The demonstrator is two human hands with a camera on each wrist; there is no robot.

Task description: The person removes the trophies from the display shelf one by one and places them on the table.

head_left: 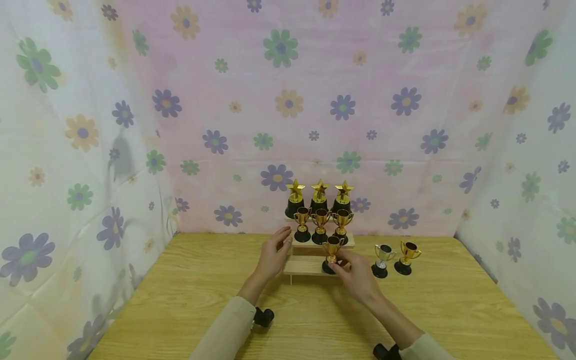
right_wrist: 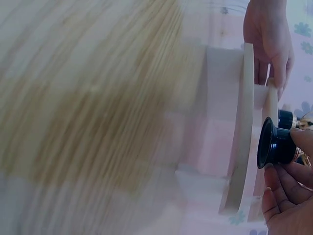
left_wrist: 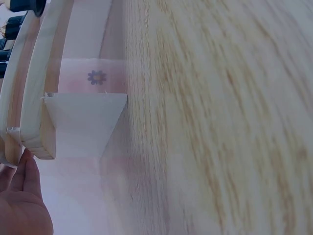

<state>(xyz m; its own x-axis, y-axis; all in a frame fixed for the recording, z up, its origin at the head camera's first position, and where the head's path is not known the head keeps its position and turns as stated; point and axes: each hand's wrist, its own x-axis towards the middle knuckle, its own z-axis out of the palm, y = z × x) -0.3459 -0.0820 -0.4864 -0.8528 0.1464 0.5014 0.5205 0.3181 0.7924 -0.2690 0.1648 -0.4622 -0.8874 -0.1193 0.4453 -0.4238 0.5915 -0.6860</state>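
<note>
My right hand (head_left: 360, 277) pinches a small gold trophy cup (head_left: 333, 245) near its black base, at the right part of the wooden stand's lowest step (head_left: 306, 265). In the right wrist view the underside of that black base (right_wrist: 266, 144) shows, tilted toward the camera and apart from the step. My left hand (head_left: 274, 252) is at the stand's left end, its fingertips touching the end of a shelf (left_wrist: 38, 132). Behind the held cup, several gold cups (head_left: 320, 220) stand on the middle step. Star trophies (head_left: 320, 192) fill the top step.
A silver trophy cup (head_left: 382, 255) and another gold cup (head_left: 408, 252) stand on the wooden table (head_left: 202, 280), right of the stand. Flowered cloth (head_left: 243, 65) hangs behind and along both sides of the table.
</note>
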